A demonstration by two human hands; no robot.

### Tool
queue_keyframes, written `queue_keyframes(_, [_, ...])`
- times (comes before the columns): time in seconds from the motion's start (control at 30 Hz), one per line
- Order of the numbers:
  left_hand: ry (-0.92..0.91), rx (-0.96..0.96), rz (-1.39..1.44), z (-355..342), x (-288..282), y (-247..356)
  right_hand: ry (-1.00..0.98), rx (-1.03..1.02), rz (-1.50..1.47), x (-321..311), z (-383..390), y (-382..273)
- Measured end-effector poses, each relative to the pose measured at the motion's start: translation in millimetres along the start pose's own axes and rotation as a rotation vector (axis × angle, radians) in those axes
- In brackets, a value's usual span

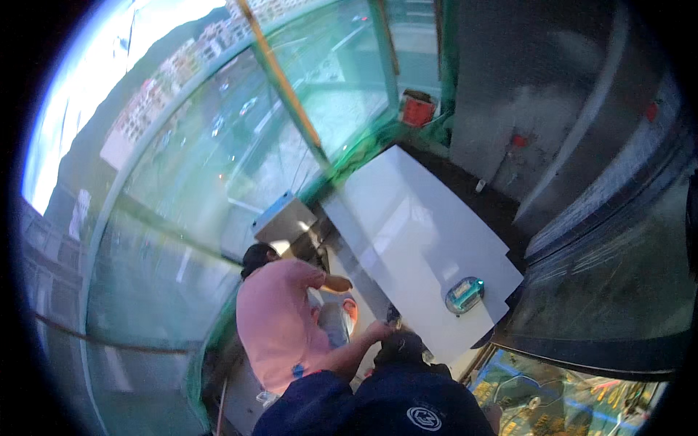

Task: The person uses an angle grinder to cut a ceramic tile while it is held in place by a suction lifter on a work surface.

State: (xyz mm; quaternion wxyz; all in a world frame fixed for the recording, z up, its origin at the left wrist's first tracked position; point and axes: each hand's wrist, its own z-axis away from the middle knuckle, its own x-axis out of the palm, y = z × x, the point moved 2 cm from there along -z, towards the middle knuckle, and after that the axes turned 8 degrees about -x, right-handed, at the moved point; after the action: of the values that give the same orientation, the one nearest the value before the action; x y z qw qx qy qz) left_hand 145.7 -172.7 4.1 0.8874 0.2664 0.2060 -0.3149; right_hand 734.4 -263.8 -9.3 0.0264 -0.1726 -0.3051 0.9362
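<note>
My dark blue clothing [407, 396] fills the bottom middle. A small skin-toned patch at its right edge looks like part of my right hand [494, 417], its fingers hidden. My left hand does not show. Just ahead on the left, a person in a pink shirt [280, 320] crouches. One of that person's hands [378, 331] reaches to a small dark object [393, 316] by the edge of a large white panel [414, 218]. On the panel's near right part sits a rounded teal-and-grey device [464, 296] with a small green light.
Tall glass panes [174, 232] curve along the left, with a road and buildings beyond. A grey-white box [285, 222] stands by the glass. A red container [417, 109] is in the far corner. Bare grey walls [523, 116] rise at right; a cluttered surface [538, 396] lies at lower right.
</note>
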Motion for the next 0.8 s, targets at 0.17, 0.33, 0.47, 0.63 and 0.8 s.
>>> queue_keyframes(0.17, [0.028,-0.103,0.341,2.8,24.2,-16.2,-0.086,0.007,0.143,6.5,-6.7,-29.5])
queue_keyframes(0.33, [0.188,-0.106,0.391,5.0,37.6,-18.2,-0.168,-0.039,0.345,20.8,-23.0,-96.7])
queue_keyframes(0.47, [0.112,-0.151,0.467,-23.7,67.5,-37.6,-0.234,-0.09,0.545,52.9,-24.3,-167.7])
queue_keyframes(0.63, [0.181,-0.223,0.855,-17.6,70.8,-47.3,-0.252,-0.157,0.774,87.4,-12.7,-250.4])
queue_keyframes(0.8, [0.187,-0.23,1.05,-6.5,95.2,-82.3,-0.229,-0.185,0.987,123.0,8.3,-313.9])
